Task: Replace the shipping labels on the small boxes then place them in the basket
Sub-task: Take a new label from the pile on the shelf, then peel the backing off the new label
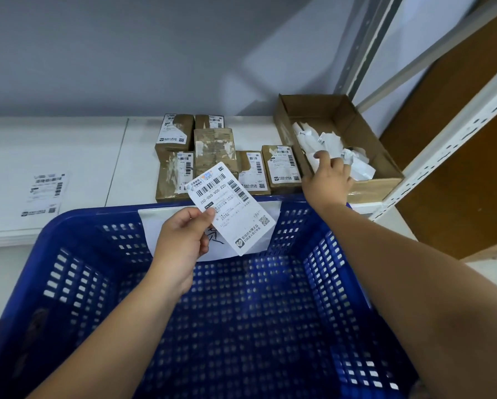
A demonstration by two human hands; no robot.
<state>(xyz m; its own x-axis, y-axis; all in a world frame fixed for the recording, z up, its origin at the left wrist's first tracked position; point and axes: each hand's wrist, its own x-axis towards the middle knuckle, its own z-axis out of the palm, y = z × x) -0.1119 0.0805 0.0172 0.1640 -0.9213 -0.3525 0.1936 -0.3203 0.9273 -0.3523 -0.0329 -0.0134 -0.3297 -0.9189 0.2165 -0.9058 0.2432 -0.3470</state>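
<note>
Landmark: blue perforated plastic basket [77,217], nearest the viewer, standing against the front edge of the white bench [69,148].
Left hand [181,240]: raised over the far half of the basket; its grip is closed, thumb and curled fingers pinching the lower left corner of a white printed shipping label [235,208].
Shipping label: held tilted above the basket's far wall, print side facing the viewer, barcodes uppermost.
Right hand [328,182]: stretched beyond the basket's far right corner, fingers over the near edge of an open brown cardboard box [356,122]; whether its grip has closed on anything cannot be told.
Crumpled white paper scraps [356,165]: heaped inside the open cardboard box, at the right hand's fingertips.
Small brown taped cardboard boxes [214,145]: clustered on the bench just behind the basket's far wall, most bearing white labels; one lies on top of the others.
White paper sheet [152,223]: hangs on the inner face of the basket's far wall, partly behind the left hand.
Flat printed label sheets [44,194]: on the bench, beyond the basket's left corner.
</note>
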